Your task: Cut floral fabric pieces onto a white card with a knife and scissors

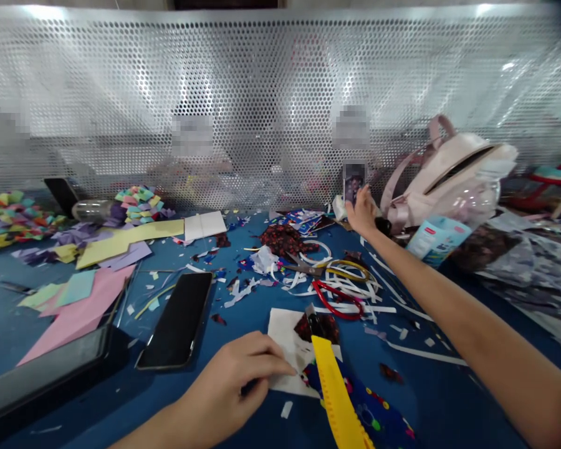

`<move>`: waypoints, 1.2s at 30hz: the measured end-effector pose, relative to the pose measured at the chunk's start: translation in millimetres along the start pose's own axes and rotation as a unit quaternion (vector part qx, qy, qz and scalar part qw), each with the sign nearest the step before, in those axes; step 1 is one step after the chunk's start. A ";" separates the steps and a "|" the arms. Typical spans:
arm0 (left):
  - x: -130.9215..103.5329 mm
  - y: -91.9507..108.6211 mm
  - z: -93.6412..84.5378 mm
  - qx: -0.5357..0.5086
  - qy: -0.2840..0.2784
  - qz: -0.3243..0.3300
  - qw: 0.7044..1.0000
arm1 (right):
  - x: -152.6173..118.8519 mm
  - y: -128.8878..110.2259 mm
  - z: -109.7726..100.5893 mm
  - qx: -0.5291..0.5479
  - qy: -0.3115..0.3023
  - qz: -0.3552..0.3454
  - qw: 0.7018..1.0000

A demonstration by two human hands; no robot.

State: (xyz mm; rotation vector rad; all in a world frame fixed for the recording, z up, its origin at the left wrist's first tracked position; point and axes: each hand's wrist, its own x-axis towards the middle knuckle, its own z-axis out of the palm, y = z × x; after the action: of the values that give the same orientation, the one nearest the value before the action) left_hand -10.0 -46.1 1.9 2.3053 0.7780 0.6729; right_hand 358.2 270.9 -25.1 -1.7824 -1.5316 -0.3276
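Observation:
My left hand [234,380] rests on the table, thumb and fingers apart, its fingertips at a white paper square [280,330]. Dark red-and-black patterned scraps [327,327] lie on the square. A yellow box cutter [334,393] lies across it and over a blue patterned fabric piece [378,408]. My right arm reaches far forward; the right hand [362,212] grips the lower edge of an upright phone [354,178] by the metal screen. Scissors with yellow handles [343,269] and a red handle loop [339,299] lie among white strips [374,308].
A black phone [180,321] and a dark-edged device [51,368] lie at left, near coloured papers [93,299] and folded paper pieces [140,204]. A pale backpack [462,165] and a blue-and-white packet [437,240] stand right. A perforated metal screen [271,81] bounds the back.

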 end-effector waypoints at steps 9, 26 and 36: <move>0.1 -4.2 0.9 -0.010 -0.016 -0.005 1.000 | -16.0 7.5 17.6 -0.003 -0.025 -0.039 0.999; -2.3 -10.9 3.6 -0.018 -0.014 0.005 1.000 | -11.9 8.0 12.2 0.007 -0.012 -0.026 1.000; 1.4 -2.1 -2.1 -0.004 -0.016 0.000 1.000 | -10.2 7.8 11.0 0.003 -0.013 -0.031 0.999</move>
State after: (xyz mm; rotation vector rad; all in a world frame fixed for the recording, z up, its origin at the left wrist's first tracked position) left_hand -11.1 -43.0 2.3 2.3041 0.7598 0.6363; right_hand 359.9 270.8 -41.8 -1.7428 -1.6073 -0.3322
